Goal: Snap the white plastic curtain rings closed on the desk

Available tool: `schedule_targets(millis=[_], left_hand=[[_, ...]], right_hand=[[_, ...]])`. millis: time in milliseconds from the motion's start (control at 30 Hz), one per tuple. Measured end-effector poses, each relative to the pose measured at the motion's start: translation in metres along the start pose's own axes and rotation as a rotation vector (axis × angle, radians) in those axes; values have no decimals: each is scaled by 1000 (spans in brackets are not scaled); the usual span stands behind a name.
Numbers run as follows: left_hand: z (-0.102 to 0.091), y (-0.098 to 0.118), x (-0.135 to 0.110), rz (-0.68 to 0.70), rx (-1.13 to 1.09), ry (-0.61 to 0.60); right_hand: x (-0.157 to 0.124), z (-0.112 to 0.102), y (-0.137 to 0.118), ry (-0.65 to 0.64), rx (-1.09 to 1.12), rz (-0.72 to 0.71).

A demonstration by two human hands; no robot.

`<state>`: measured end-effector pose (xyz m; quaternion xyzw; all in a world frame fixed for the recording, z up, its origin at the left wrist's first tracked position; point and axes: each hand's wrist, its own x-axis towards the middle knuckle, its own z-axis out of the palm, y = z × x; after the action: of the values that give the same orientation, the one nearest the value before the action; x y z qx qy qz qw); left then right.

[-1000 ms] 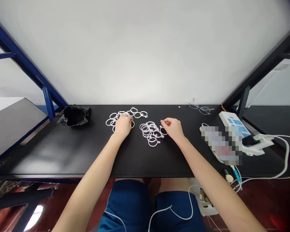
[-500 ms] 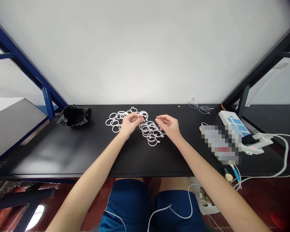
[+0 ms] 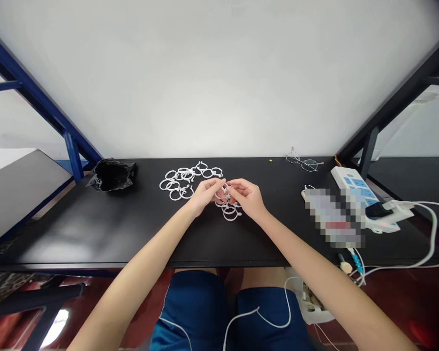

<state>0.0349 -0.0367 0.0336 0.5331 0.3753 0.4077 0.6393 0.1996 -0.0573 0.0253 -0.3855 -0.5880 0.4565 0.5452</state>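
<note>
Over the pile of white curtain rings [image 3: 231, 214], my two hands meet at the fingertips. My left hand [image 3: 207, 193] pinches a white curtain ring from one side. On the other side, my right hand [image 3: 248, 196] has its thumb and fingers closed on the same ring, which the fingers partly cover. Some of the pile beneath is hidden by both hands. A second spread of white curtain rings [image 3: 173, 185] lies on the black desk, behind and to the left of my left hand; several of these show small open ends.
A crumpled black plastic bag [image 3: 113, 176] stands open at the left on the black desk [image 3: 95, 229]. Glasses [image 3: 309, 165] lie near the wall. To the right are a blurred-out phone [image 3: 332, 219], a power strip [image 3: 354, 185] and white cables [image 3: 432, 234].
My right hand has come left and my left hand slightly right and nearer me, so they now meet at one ring. The ring formerly by my left fingers now rests in the far spread.
</note>
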Motion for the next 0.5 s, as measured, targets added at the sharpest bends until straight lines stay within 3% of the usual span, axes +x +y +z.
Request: schedule_targets(millis=[200,333,500], left_hand=[[1,-4,2,18,-51,4],[4,-2,0,-28,-159,-41],[9,-4,-1,0,3,6]], right_hand=[[-7,3,3,-34,-93,-105],[-9,3,5,-43,-238,-249],[-12,4,4,-32,-374,-367]])
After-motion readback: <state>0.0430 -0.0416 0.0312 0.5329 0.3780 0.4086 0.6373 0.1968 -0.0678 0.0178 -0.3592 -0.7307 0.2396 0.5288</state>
